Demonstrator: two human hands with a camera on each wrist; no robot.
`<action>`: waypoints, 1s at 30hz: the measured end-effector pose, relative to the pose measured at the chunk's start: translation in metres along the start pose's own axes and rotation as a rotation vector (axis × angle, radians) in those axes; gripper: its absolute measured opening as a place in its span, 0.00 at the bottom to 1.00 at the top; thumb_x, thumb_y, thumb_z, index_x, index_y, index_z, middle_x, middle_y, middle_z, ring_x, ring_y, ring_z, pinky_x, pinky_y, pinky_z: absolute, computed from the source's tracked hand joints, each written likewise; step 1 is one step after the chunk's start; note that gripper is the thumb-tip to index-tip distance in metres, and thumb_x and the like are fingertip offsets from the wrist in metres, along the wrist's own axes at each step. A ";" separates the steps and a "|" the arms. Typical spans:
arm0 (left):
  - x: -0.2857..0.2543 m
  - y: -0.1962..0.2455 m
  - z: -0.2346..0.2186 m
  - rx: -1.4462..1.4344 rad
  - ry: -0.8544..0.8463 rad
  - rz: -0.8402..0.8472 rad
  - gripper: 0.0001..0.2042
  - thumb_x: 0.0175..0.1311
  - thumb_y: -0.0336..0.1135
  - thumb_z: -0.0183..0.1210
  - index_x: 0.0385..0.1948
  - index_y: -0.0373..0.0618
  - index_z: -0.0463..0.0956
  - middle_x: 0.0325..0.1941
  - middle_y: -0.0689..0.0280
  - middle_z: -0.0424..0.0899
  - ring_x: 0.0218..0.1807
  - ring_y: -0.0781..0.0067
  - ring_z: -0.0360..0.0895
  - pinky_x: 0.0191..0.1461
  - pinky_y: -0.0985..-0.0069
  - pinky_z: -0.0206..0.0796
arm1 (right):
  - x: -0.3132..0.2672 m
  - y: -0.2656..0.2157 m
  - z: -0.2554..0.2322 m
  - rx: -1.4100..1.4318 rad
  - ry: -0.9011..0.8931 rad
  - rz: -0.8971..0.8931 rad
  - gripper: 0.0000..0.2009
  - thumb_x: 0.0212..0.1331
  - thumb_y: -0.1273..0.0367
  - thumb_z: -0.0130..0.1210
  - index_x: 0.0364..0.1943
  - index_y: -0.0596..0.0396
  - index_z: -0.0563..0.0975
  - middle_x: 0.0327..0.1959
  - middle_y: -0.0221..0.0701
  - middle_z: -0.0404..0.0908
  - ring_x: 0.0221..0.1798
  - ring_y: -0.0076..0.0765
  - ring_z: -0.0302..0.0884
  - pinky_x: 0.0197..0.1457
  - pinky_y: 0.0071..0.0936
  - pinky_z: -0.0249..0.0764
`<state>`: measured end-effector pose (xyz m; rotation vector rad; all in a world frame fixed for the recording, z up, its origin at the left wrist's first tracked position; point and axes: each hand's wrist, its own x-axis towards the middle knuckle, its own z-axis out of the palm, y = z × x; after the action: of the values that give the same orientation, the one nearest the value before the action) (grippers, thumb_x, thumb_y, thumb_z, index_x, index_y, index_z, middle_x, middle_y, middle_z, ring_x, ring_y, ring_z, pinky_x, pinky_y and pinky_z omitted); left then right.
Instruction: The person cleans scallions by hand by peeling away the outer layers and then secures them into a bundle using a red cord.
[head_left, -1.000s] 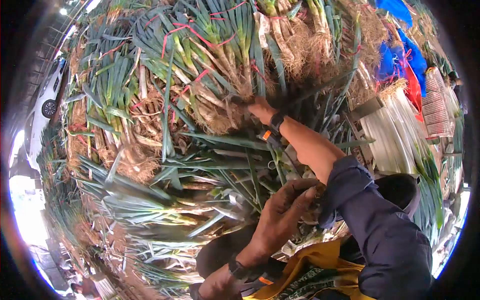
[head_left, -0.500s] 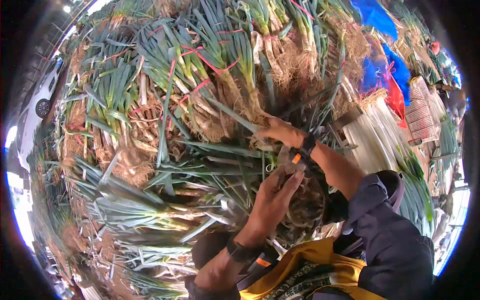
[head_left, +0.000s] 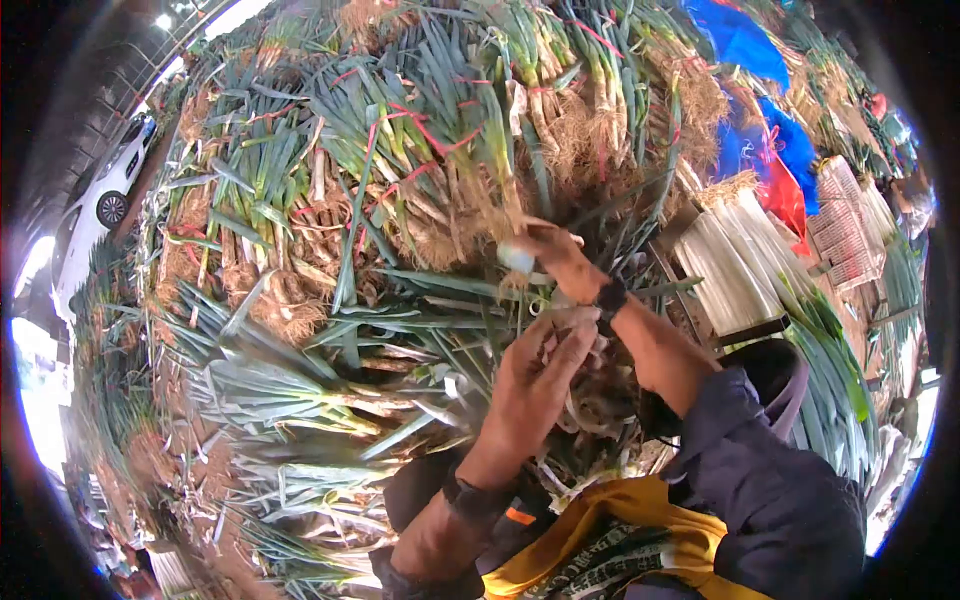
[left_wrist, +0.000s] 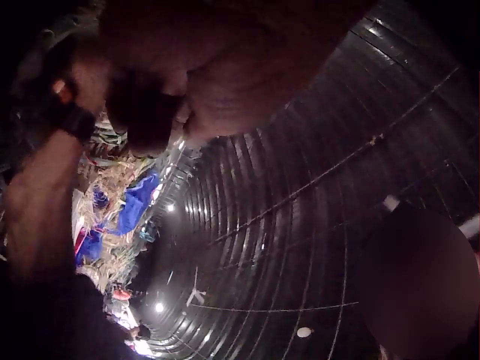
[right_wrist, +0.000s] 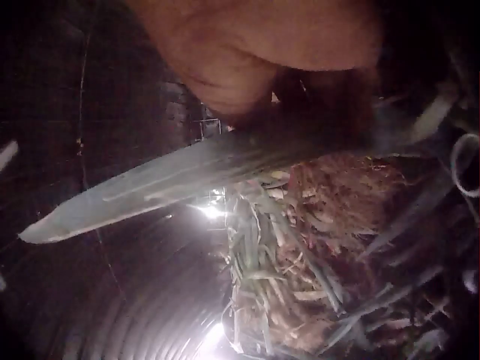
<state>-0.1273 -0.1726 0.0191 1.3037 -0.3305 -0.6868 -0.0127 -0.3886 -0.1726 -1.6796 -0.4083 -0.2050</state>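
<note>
In the head view my right hand [head_left: 565, 262] reaches in from the right, over the heap of leeks. Its fingers are curled round a leek leaf, whose blurred pale part shows beside the fingertips. The right wrist view has this long green leaf [right_wrist: 142, 184] running out from under the hand, its pointed end to the left. Nearer the body, my left hand [head_left: 535, 375] is raised, thumb and fingertips drawn close together. I cannot tell whether something is pinched between them. Pale leek scraps [head_left: 590, 415] lie below the left hand. The left wrist view is dark around the fingers.
Leek bundles tied with pink string [head_left: 425, 135] pile up ahead, roots toward me. Loose leeks [head_left: 300, 395] spread at left. Trimmed white leeks [head_left: 735, 255] stand in a rack at right, near blue plastic sheeting [head_left: 740, 45] and a red piece [head_left: 785, 205]. A white car [head_left: 100, 200] stands far left.
My right hand has drawn back from the bundles toward me, bringing a leek leaf in its fingers. The left hand has shifted slightly up and left, its thumb and fingertips coming together.
</note>
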 end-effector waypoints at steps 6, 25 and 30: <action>0.012 -0.010 0.007 0.071 0.032 0.060 0.18 0.78 0.41 0.55 0.55 0.33 0.77 0.44 0.65 0.83 0.46 0.79 0.78 0.55 0.77 0.70 | -0.108 0.015 0.033 0.163 -0.099 0.345 0.28 0.67 0.54 0.61 0.68 0.48 0.72 0.55 0.32 0.83 0.52 0.45 0.81 0.53 0.48 0.78; 0.051 -0.023 -0.086 -0.183 0.470 0.151 0.13 0.70 0.39 0.62 0.51 0.45 0.82 0.47 0.67 0.85 0.47 0.74 0.82 0.53 0.72 0.74 | -0.133 -0.248 0.080 -0.337 0.252 0.282 0.18 0.63 0.59 0.65 0.33 0.63 0.79 0.28 0.45 0.78 0.31 0.30 0.76 0.33 0.38 0.70; 0.061 -0.041 -0.091 -0.161 0.485 0.023 0.21 0.69 0.47 0.64 0.55 0.43 0.79 0.51 0.66 0.83 0.50 0.74 0.78 0.58 0.69 0.68 | -0.161 -0.269 0.067 -0.387 0.307 0.393 0.19 0.60 0.57 0.68 0.38 0.62 0.83 0.29 0.41 0.81 0.32 0.33 0.78 0.38 0.38 0.74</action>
<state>-0.0384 -0.1456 -0.0522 1.2641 0.1023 -0.3518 -0.2699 -0.3183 0.0057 -2.0293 0.2082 -0.2554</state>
